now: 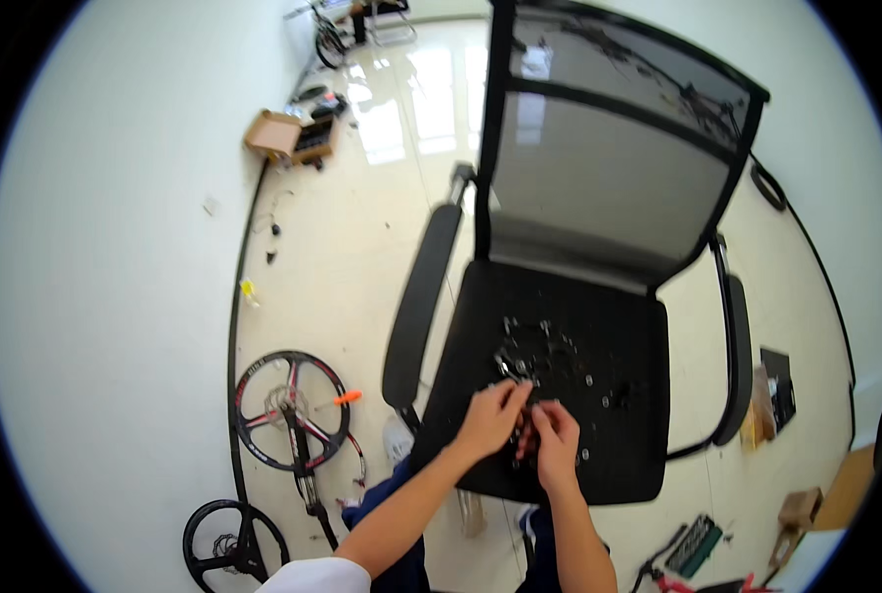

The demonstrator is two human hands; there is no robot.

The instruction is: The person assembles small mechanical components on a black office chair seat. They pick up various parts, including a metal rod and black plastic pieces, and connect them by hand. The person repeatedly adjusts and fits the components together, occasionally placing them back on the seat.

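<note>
A black mesh-back office chair stands in front of me, and its black seat carries several small metal parts and a dark ring-shaped piece. Both my hands meet near the seat's front edge. My left hand pinches a small dark part with fingertips close together. My right hand grips the same small dark piece from the other side. What exactly the piece is stays too small and dark to tell.
A bicycle wheel with black and red spokes lies on the pale floor at left, a second black wheel below it. Cardboard boxes sit far back; more boxes and tools lie at lower right.
</note>
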